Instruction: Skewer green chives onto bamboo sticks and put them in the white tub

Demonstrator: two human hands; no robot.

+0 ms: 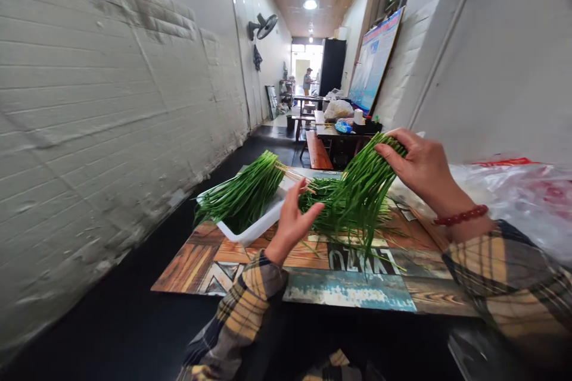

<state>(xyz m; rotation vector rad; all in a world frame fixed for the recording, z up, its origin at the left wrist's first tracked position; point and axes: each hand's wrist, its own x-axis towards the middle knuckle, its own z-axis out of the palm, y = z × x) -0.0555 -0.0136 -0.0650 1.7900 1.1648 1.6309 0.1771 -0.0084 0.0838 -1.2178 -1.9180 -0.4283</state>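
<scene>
My right hand [415,161] is closed round the pale cut ends of a bunch of garlic chives [364,184], lifted so that the green leaves hang down over the table. Thumb and fingers apart, my left hand [295,217] is held in the air near the white tray [241,235] and appears to hold nothing. A thick bundle of chives [245,190] lies in that tray, its stem ends toward the upper right. Between my hands, a loose pile of chives [324,196] rests on the tabletop, partly hidden by the hanging bunch.
The patterned wooden tabletop [353,289] spreads beneath everything. Clear plastic bags [518,190] are heaped at the right. Beyond stand a bench [318,152] and a table with bags [338,110]. A person [307,80] is far back in the narrow room.
</scene>
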